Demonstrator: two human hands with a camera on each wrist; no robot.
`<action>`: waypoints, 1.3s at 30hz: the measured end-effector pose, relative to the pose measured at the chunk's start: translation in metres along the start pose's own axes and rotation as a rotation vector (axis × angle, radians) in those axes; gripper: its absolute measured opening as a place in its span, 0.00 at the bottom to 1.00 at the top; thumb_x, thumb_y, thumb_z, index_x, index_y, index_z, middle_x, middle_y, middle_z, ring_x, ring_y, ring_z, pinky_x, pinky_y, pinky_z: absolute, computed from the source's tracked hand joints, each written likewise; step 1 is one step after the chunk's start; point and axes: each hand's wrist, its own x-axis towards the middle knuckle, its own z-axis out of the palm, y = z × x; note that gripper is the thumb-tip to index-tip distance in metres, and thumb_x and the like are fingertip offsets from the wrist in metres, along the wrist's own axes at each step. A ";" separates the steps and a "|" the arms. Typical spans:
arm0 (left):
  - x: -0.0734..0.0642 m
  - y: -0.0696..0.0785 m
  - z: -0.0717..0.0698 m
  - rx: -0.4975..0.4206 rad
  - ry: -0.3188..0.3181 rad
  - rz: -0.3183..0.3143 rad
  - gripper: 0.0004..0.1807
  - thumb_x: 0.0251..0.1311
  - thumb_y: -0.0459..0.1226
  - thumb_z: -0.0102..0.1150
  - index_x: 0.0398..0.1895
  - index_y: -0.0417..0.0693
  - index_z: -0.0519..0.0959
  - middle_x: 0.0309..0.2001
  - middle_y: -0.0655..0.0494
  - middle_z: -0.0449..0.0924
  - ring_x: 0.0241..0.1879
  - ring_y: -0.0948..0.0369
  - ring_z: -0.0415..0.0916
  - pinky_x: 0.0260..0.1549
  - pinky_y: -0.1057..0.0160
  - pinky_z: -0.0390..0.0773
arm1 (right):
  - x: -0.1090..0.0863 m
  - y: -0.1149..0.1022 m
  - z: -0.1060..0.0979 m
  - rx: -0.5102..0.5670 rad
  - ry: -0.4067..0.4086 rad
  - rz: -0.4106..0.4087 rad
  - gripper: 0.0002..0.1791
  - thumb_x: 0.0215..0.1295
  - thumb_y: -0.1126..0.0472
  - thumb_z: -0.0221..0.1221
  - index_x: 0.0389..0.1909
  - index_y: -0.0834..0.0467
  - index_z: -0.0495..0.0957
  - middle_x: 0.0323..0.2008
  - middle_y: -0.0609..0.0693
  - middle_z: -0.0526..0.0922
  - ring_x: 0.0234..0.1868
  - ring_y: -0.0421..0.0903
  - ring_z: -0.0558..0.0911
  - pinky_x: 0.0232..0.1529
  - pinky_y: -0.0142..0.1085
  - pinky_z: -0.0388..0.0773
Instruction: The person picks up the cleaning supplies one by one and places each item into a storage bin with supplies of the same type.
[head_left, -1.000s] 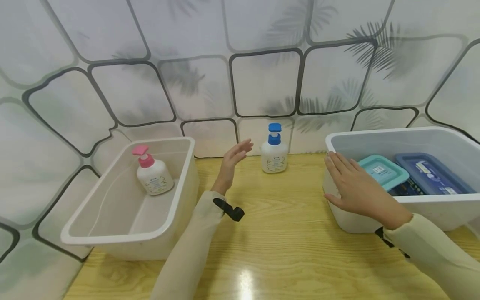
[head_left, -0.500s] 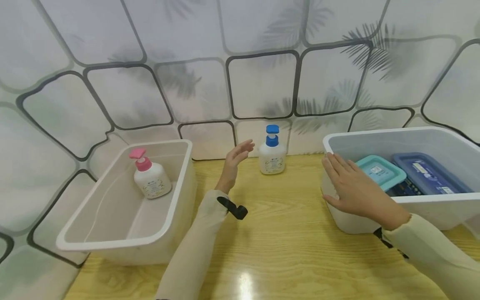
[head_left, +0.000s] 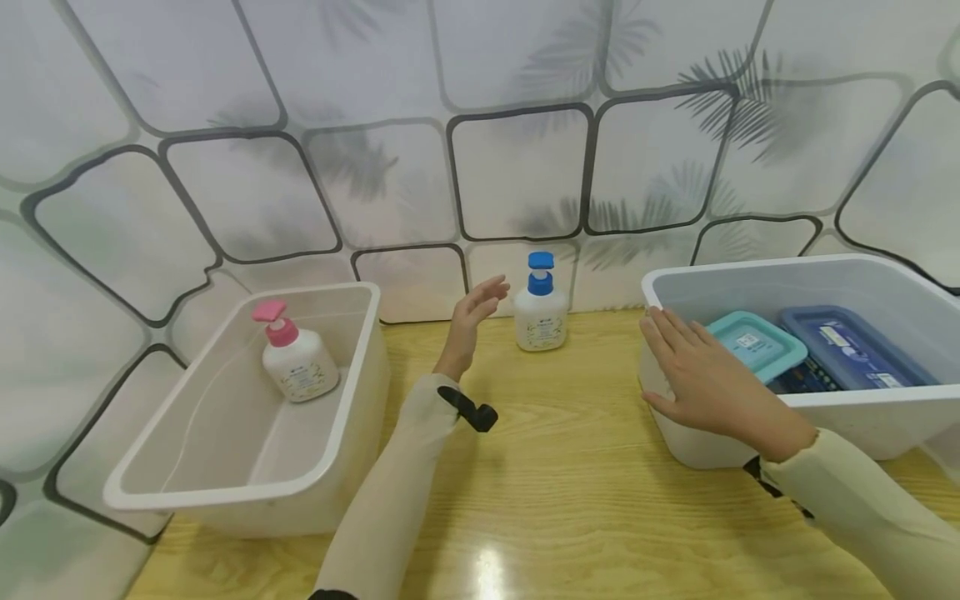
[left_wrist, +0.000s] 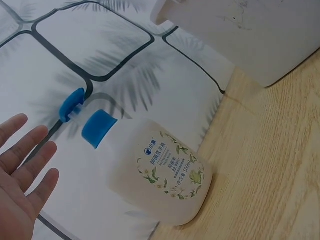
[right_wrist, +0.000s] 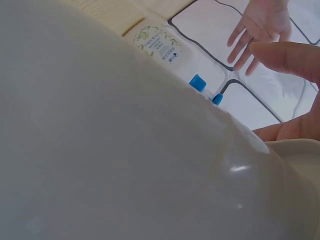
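Observation:
My left hand (head_left: 467,325) is held up just left of a white hand soap bottle (head_left: 542,323) with a blue pump head. Its fingers are extended, and a gap to the bottle shows in the left wrist view, where the label (left_wrist: 170,167) faces the camera. My right hand (head_left: 705,382) lies flat against the near left corner of the right white tub (head_left: 855,397), fingertips right at the rim. The tub's pale wall (right_wrist: 115,145) fills much of the right wrist view. Inside the left white tub (head_left: 225,493) stands another hand soap bottle (head_left: 302,367) with a pink pump.
A teal-lidded box (head_left: 757,343) and a blue-lidded box (head_left: 855,350) lie in the right tub. Behind everything rises a patterned wall covering (head_left: 525,175). The wooden table (head_left: 555,483) spans the space between both tubs.
The head view has shifted slightly, so the tubs and bottles sit a little further left. My left hand has come slightly closer to the blue-pump bottle. My right hand stays at the tub corner.

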 end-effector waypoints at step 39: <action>0.022 -0.036 0.026 -0.021 -0.015 -0.077 0.25 0.69 0.36 0.45 0.67 0.39 0.63 0.64 0.38 0.67 0.66 0.47 0.63 0.70 0.48 0.57 | -0.001 -0.001 0.001 -0.018 0.004 -0.003 0.48 0.56 0.48 0.63 0.68 0.72 0.54 0.69 0.71 0.55 0.69 0.67 0.58 0.64 0.62 0.60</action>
